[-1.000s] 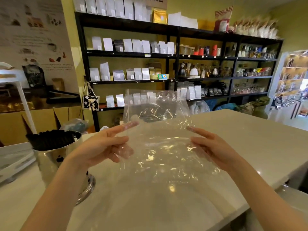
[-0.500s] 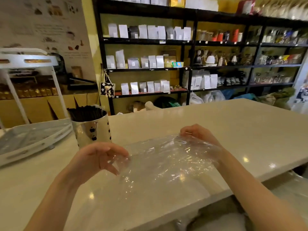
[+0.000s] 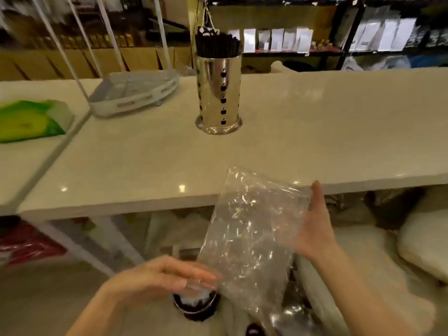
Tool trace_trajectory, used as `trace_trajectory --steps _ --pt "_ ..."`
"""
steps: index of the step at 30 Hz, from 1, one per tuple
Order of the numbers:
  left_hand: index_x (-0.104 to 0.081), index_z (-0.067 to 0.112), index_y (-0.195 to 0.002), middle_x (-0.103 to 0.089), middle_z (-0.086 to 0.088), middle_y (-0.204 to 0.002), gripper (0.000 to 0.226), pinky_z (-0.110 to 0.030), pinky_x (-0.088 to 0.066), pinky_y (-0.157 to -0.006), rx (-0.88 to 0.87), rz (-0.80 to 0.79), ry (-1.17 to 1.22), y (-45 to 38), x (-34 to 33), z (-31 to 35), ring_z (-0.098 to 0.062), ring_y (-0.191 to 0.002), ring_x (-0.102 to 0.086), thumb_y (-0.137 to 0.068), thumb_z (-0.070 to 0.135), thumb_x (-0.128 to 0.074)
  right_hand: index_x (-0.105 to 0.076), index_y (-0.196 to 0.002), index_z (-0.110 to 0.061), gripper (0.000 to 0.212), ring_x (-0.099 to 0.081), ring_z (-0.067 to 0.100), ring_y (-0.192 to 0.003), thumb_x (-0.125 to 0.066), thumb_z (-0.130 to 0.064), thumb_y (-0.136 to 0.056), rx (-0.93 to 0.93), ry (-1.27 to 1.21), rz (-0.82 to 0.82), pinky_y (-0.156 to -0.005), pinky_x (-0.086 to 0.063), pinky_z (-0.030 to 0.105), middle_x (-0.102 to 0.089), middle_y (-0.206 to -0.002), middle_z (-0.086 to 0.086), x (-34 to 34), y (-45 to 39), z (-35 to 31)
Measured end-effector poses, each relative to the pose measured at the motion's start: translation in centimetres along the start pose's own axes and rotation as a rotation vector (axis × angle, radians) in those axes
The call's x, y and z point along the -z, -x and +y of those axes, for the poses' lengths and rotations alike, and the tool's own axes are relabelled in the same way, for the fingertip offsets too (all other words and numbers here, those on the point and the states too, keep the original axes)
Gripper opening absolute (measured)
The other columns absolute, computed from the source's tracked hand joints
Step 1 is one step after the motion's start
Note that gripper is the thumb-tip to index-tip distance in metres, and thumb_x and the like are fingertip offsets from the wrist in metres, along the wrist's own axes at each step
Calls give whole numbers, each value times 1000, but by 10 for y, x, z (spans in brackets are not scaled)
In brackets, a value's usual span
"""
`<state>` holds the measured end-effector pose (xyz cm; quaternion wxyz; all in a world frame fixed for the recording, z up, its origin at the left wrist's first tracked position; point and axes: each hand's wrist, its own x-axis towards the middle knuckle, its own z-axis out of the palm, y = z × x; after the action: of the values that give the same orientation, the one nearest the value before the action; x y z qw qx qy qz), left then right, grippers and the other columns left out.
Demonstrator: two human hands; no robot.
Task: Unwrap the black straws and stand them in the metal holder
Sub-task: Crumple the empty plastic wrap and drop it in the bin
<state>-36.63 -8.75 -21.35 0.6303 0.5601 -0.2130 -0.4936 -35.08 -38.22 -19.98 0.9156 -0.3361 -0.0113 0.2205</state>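
Note:
The shiny metal holder (image 3: 219, 93) with dark cut-outs stands upright on the pale counter (image 3: 315, 132), and a bundle of black straws (image 3: 216, 44) stands in it. An empty clear plastic wrapper (image 3: 252, 236) hangs below the counter's front edge. My right hand (image 3: 315, 229) holds its right side. My left hand (image 3: 162, 277) pinches its lower left corner, low and in front of the counter. The view is blurred.
A white wire-legged rack tray (image 3: 135, 93) sits left of the holder. A green packet (image 3: 29, 120) lies at the far left. Beneath the counter are pale bags (image 3: 421, 248), a red item (image 3: 26, 243) and a dark round bin (image 3: 196, 306) under my left hand. Shelves stand behind.
Both hands have carried the wrapper off the counter top, down below its front edge. My view has tilted down, so the holder now appears farther off at centre.

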Motion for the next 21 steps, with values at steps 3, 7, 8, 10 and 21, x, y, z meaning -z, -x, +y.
trace_trajectory --steps 3,7,8,10,21 --pt "-58 15 -120 -50 -2 -136 40 -38 -34 -108 170 168 105 16 -4 -67 -19 -126 -46 -82 26 -61 -21 -143 -7 96 -33 37 -134 -55 -64 -74 -236 -72 -123 -113 -9 50 -36 -144 23 49 14 73" --pt "-53 11 -124 -51 1 -136 52 -33 -40 -102 264 279 282 24 -4 -158 -15 -128 -44 -77 29 -65 -63 -108 -11 62 -68 19 -86 -84 -33 -54 -517 258 143 -87 -47 37 -73 -93 6 79 15 151" --pt "-58 11 -120 -55 2 -132 53 -31 -43 -97 293 351 346 21 -2 -178 -16 -125 -48 -72 31 -69 -61 -103 -11 58 -67 17 -85 -85 -27 -53 -595 381 226 -90 -47 38 -72 -90 3 86 12 168" --pt "-66 12 -109 -62 0 -124 47 -27 -47 -88 350 509 462 10 2 -221 -16 -117 -56 -67 32 -72 -56 -104 -13 45 -62 17 -95 -79 -19 -66 -692 615 376 -92 -47 36 -67 -99 4 110 3 208" --pt "-62 4 -106 -67 -11 -105 27 -29 -45 -84 440 928 673 -82 89 -461 -23 -101 -61 -88 16 -45 -50 -94 -32 54 -53 23 -66 -47 19 -75 -543 1044 472 -54 -47 35 -51 -82 8 292 -108 414"
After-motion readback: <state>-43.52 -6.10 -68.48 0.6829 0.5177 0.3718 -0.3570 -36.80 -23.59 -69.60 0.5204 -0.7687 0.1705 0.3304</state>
